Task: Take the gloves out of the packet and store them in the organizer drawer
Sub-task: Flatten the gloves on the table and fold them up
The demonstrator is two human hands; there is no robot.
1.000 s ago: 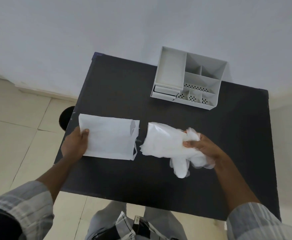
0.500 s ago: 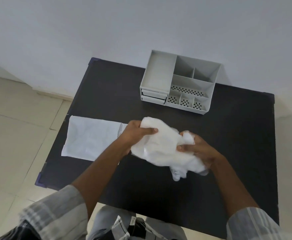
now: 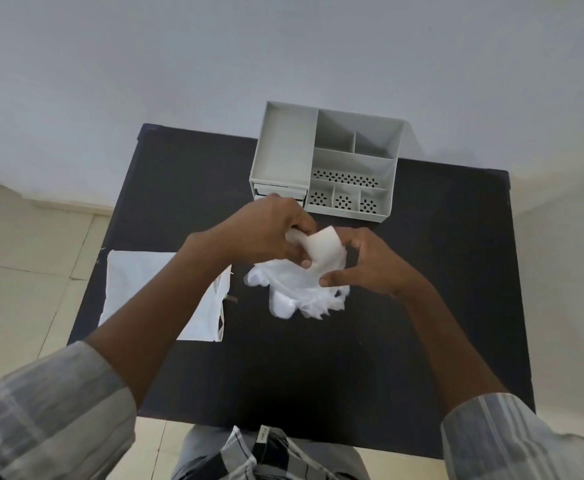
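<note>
- The left hand (image 3: 266, 233), just above the middle of the frame, has its grip pinched on the upper edge of the gloves (image 3: 297, 285), thumb and fingers pressed into the folded top of the bundle.
- The right hand (image 3: 370, 265), just right of centre, pinches the same bundle from the other side, thumb low and fingers curled over the fold.
- The gloves, a crumpled translucent white clump, hang from both hands down to the black bench (image 3: 318, 375), their loose fingers spread at centre frame.
- The packet (image 3: 138, 282), flat and white, lies on the bench at left of centre, partly under the left forearm, apart from the gloves.
- The organizer (image 3: 325, 161), pale grey with open compartments, stands at the bench's far edge, upper centre; its drawer (image 3: 266, 189) front shows just above the left hand.
</note>
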